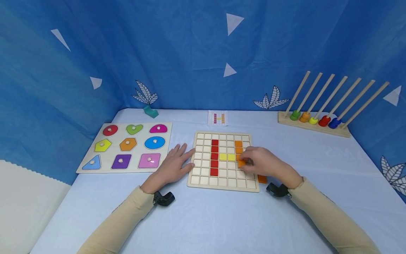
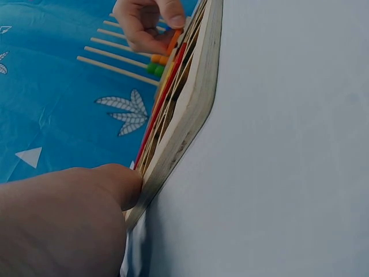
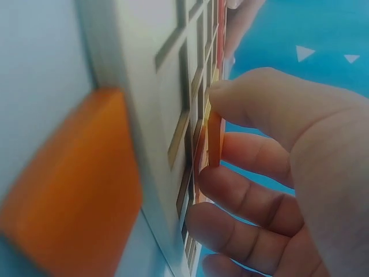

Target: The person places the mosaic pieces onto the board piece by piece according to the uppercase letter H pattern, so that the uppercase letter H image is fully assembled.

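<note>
A wooden grid board (image 1: pixel 222 182) lies mid-table, with a column of red tiles (image 1: pixel 214 156) and two yellow tiles (image 1: pixel 227 157) in its cells. Orange tiles (image 1: pixel 238 146) stand in a column toward the right. At the lower end of that column, my right hand (image 1: pixel 263 162) pinches an orange tile (image 3: pixel 214 138) between thumb and fingers, just over the board. My left hand (image 1: pixel 172 165) has its fingers spread, and its thumb and fingertip touch the board's left edge. A loose orange tile (image 1: pixel 262 179) lies against the board's right side, large in the right wrist view.
A shape puzzle board (image 1: pixel 106 165) with knobbed pieces lies left. Behind the grid are a small pattern card (image 1: pixel 217 118) and a teal block (image 1: pixel 150 112). A peg stand (image 1: pixel 314 128) with coloured beads stands back right. Blue cloth (image 1: pixel 190 53) hangs behind the table.
</note>
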Available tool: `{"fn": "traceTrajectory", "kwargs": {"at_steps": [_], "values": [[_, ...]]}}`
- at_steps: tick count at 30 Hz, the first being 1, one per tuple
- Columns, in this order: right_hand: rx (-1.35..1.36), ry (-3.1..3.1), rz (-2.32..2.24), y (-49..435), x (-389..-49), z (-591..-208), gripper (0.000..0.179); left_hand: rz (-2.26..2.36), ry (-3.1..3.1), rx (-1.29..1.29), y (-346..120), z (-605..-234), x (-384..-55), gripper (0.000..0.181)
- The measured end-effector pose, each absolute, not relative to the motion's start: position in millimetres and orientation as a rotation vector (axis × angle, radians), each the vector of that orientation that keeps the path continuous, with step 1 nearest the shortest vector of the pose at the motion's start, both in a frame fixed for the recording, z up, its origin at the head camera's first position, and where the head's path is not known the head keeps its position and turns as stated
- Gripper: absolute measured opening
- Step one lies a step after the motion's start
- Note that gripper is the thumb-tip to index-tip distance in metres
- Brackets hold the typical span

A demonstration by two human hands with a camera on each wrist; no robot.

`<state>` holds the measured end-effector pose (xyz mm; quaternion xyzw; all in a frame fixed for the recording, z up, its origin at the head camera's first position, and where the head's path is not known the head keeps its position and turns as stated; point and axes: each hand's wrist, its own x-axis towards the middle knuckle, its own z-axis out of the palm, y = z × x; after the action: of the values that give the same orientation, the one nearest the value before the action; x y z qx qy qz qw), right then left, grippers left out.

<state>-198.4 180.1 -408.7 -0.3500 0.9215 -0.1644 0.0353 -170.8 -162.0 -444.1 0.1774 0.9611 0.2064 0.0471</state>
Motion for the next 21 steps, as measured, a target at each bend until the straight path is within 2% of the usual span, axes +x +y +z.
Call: {"fn": "traceTrajectory", "kwargs": {"at_steps": [21], "values": [[-1.117, 2.812, -0.529, 179.6, -199.9, -413.6, 0.022, 0.634, 2.935, 0.55, -162.0, -443.3, -171.1, 0.063]]}}
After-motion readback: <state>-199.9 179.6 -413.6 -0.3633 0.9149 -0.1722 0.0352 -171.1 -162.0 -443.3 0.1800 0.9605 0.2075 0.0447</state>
